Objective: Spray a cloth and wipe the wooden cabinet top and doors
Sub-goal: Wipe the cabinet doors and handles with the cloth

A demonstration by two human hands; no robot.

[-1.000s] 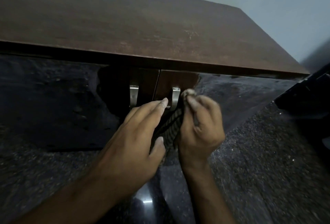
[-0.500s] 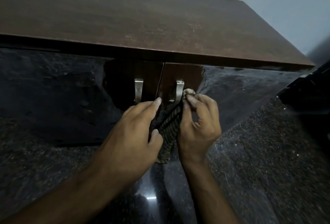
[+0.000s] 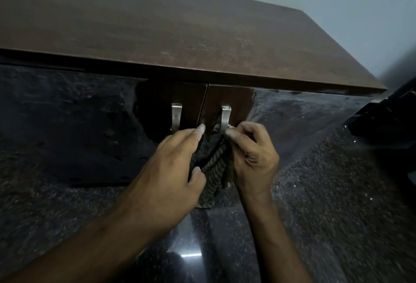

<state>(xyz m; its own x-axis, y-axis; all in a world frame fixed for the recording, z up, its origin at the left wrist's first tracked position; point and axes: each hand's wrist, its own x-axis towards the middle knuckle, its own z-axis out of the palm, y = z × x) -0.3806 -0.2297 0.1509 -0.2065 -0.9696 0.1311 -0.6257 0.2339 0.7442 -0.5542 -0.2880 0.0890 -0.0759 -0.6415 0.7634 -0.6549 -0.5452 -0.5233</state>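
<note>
Below the overhanging front edge of the brown wooden cabinet top (image 3: 180,34), both hands pinch a striped dark-and-tan cloth (image 3: 213,167) around the right brushed-metal door handle (image 3: 225,117). Left hand (image 3: 171,170) grips its lower folds; right hand (image 3: 254,158) clenches the upper end. It hangs bunched.

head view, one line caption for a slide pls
Both hands, left and right, work a striped cloth around the right door handle.
</note>
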